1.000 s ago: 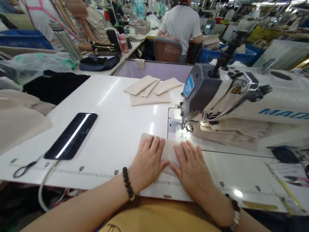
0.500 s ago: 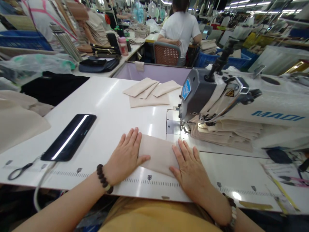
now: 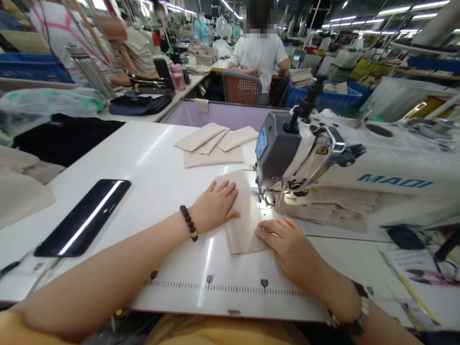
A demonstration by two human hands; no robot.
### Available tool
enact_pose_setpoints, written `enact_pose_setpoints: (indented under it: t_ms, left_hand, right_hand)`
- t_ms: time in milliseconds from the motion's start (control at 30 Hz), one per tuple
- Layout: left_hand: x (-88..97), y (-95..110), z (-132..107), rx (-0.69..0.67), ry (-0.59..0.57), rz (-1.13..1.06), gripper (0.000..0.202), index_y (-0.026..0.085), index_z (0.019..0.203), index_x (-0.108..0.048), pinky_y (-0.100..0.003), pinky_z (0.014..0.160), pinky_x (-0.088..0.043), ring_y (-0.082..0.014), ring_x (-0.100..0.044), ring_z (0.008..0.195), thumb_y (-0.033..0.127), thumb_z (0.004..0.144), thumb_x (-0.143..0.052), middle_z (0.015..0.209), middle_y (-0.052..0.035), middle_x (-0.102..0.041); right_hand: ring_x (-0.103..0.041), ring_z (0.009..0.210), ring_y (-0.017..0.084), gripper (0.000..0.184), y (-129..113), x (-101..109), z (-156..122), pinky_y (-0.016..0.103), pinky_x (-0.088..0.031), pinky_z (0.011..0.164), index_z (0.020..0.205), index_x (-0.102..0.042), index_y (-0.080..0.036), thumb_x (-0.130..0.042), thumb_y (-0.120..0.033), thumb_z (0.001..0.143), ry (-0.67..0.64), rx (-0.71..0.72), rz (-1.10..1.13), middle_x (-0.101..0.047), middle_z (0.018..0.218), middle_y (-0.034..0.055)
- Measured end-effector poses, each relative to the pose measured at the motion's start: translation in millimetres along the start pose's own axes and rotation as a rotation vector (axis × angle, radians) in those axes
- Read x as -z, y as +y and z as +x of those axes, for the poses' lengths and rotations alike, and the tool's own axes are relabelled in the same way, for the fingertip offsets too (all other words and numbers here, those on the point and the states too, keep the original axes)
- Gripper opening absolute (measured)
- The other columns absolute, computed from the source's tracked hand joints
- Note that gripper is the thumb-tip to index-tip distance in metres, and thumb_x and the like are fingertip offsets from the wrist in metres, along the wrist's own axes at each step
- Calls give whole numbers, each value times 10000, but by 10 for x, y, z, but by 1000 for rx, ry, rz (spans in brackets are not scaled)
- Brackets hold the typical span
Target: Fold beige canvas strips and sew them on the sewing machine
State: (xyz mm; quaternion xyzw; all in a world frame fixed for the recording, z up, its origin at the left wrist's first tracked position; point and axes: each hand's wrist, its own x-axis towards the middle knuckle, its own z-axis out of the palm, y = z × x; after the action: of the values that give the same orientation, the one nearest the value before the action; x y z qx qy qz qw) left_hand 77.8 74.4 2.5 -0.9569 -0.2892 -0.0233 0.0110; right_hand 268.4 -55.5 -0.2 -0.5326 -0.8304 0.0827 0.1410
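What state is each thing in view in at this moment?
Fabric piece: flat on the table, slanted
Left hand: open, resting on the fabric piece
Right hand: open, touching the fabric piece's edge
Sewing machine: lamp lit
Phone: lying flat, glossy black, dark

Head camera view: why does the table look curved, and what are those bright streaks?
In the head view, the long edges of the table bow as a wide lens would make them; the overhead lights seem to leave pale glare on its white top and a bright slash across the phone; a small bright spot glows under the sewing machine.
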Motion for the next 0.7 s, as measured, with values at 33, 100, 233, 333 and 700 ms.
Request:
enact_pose_setpoints:
  t_ms: [33,100,233,333,700]
  left_hand:
    - [18,11,85,-19,3,7,416,67,1153,-480,-467,953,-348,-313,-421,1160,367,865,-509,1245,-185,-453]
    - [47,88,188,-82,-16,-27,233,102,1055,-535,-387,874,-415,-254,-508,1037,254,889,-473,1121,-139,-524]
    - [6,282,196,-131,-23,-104,166,113,941,-560,-351,844,-433,-225,-533,949,242,884,-472,981,-101,-558]
    - [-80,311,181,-132,67,-98,267,95,1044,-519,-396,936,-375,-263,-462,1089,284,856,-523,1117,-135,-514]
    - [28,385,117,2,-19,-59,281,105,1021,-521,-391,784,-448,-263,-500,917,336,864,-501,1001,-115,-529]
  right_hand:
    - [-515,930,208,356,67,32,39,385,-388,803,1035,-608,-164,-379,-28,798,-33,59,-10,-610,1048,81]
    - [-518,853,187,337,191,76,117,342,-391,729,1024,-608,-158,-381,-36,808,-80,170,-21,-623,1001,73]
    - [-502,796,160,299,366,67,214,302,-397,710,976,-611,-153,-347,-79,858,-43,288,46,-620,951,62]
    - [-497,814,162,302,426,17,209,287,-403,708,997,-602,-142,-330,-100,872,65,269,61,-596,959,81]
    - [-444,665,150,284,444,-30,142,264,-330,559,1015,-585,-153,-326,-188,907,28,199,-69,-516,736,41]
